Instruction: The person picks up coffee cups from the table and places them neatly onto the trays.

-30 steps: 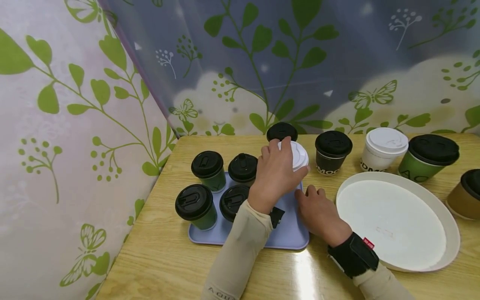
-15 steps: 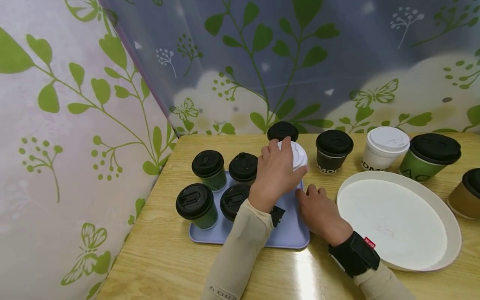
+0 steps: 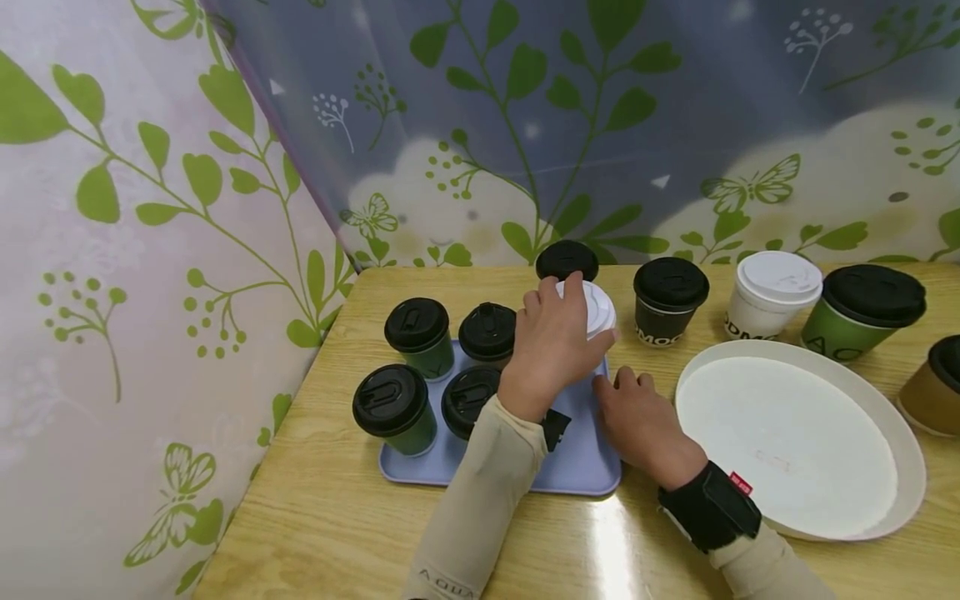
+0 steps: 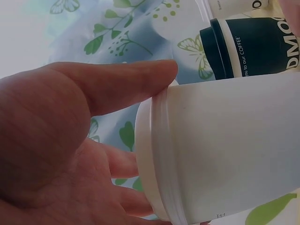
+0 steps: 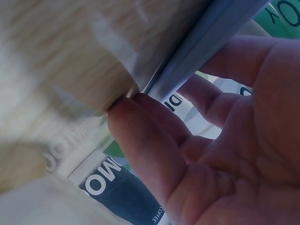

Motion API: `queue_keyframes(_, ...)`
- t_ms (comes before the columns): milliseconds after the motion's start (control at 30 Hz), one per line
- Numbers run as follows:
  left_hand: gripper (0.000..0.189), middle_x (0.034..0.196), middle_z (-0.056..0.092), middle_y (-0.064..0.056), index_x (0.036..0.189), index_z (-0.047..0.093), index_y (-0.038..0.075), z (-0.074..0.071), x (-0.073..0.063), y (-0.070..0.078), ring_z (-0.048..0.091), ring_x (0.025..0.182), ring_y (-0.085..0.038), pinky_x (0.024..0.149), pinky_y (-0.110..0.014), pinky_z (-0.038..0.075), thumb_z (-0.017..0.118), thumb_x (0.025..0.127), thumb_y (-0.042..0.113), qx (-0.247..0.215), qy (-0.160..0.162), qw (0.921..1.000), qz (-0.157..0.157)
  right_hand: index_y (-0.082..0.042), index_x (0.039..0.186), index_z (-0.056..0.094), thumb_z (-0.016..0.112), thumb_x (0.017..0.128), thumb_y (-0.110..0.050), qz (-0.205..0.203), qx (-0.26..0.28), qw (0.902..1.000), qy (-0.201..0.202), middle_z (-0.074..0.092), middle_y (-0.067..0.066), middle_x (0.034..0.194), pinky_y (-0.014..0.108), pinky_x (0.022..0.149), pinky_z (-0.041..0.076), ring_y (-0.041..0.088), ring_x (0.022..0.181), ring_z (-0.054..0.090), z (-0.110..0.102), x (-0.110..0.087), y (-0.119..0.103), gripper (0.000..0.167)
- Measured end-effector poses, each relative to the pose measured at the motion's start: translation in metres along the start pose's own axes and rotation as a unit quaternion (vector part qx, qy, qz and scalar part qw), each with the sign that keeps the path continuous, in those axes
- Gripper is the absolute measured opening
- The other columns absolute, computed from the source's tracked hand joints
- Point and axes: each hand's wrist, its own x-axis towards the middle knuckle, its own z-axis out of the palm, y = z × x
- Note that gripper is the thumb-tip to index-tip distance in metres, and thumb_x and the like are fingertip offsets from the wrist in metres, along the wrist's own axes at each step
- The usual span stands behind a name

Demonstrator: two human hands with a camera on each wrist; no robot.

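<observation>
Apparently for control, the left hand point(image 3: 551, 346) grips the white cup point(image 4: 239, 150) by its lid point(image 3: 598, 310), at the far right corner of the tray point(image 3: 581, 475); the right hand point(image 3: 643, 425) holds the tray's right side, probably for steadying. The cup points lid upward, long axis near vertical. Leftward stand four black-lidded cups point(image 3: 392, 402).

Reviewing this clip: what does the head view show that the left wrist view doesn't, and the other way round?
Only the head view: the lilac tray with four black-lidded cups grouped at its left, the round white tray and, at the picture's right edge, a brown cup.

Only the left wrist view: the long, plain white side of the held cup, and small print including "COFFEE" on the dark cup.

Both: the left hand gripping the held cup at its white lid, the dark cup's large white lettering, and the leaf-patterned backdrop.
</observation>
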Motion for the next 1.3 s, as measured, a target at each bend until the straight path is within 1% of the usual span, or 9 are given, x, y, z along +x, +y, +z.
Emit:
queue_keyframes(167,0.083,0.156,0.039,-0.019,0.160,0.034,0.010,0.000,0.000,0.000,0.043,0.137,-0.038,0.112,-0.051,0.038,0.068,0.097,0.052,0.005,-0.002,1.0000,-0.001,0.003,0.123,0.060,0.059,0.102,-0.010,-0.006,-0.003,0.9999,0.015,0.053,0.023,0.099,0.047,0.058,0.051,0.038,0.085,0.053,0.001,0.000,0.001,0.025)
queue_keyframes(333,0.082,0.155,0.040,-0.020,0.160,0.034,0.010,0.001,0.000,0.000,0.045,0.135,-0.039,0.111,-0.052,0.039,0.067,0.097,0.052,0.009,-0.004,0.9999,0.000,0.004,0.122,0.061,0.060,0.102,-0.010,-0.007,-0.003,0.9998,0.020,0.053,0.024,0.099,0.047,0.058,0.051,0.039,0.084,0.053,0.002,-0.001,0.001,0.025)
queue_keyframes(533,0.081,0.156,0.039,-0.021,0.160,0.035,0.010,0.003,0.001,-0.001,0.043,0.137,-0.039,0.112,-0.052,0.038,0.067,0.098,0.051,0.013,-0.016,0.9998,-0.009,0.004,0.118,0.061,0.059,0.102,-0.010,-0.009,0.000,0.9996,0.028,0.053,0.024,0.098,0.048,0.057,0.051,0.039,0.083,0.053,0.002,-0.001,0.001,0.020)
queue_keyframes(700,0.081,0.157,0.038,-0.021,0.160,0.034,0.010,0.003,0.002,-0.001,0.042,0.139,-0.040,0.113,-0.052,0.037,0.066,0.098,0.051,0.020,-0.025,0.9994,-0.013,0.003,0.117,0.061,0.058,0.103,-0.009,-0.008,0.004,0.9995,0.029,0.053,0.024,0.098,0.048,0.058,0.050,0.039,0.083,0.053,0.002,-0.001,0.000,0.019)
queue_keyframes(900,0.081,0.155,0.039,-0.021,0.159,0.034,0.009,0.005,0.004,-0.001,0.043,0.137,-0.040,0.113,-0.052,0.038,0.067,0.098,0.050,0.025,-0.020,0.9994,-0.017,0.003,0.117,0.060,0.058,0.103,-0.010,-0.009,0.005,0.9997,0.024,0.053,0.023,0.099,0.047,0.058,0.050,0.038,0.083,0.052,0.001,-0.001,0.000,0.019)
queue_keyframes(1067,0.081,0.156,0.039,-0.021,0.159,0.033,0.009,0.008,0.007,0.000,0.042,0.138,-0.039,0.114,-0.051,0.036,0.067,0.098,0.050,0.026,-0.022,0.9991,-0.023,0.003,0.119,0.060,0.058,0.103,-0.010,-0.009,0.007,0.9997,0.023,0.053,0.024,0.100,0.046,0.057,0.050,0.038,0.084,0.053,0.000,-0.002,0.000,0.020)
queue_keyframes(1300,0.082,0.156,0.038,-0.020,0.160,0.032,0.009,0.015,0.009,0.000,0.041,0.139,-0.039,0.114,-0.051,0.036,0.067,0.098,0.050,0.025,-0.020,0.9991,-0.027,0.003,0.117,0.061,0.059,0.102,-0.009,-0.014,0.001,0.9992,0.037,0.054,0.025,0.099,0.047,0.056,0.050,0.039,0.083,0.053,0.001,-0.003,0.000,0.020)
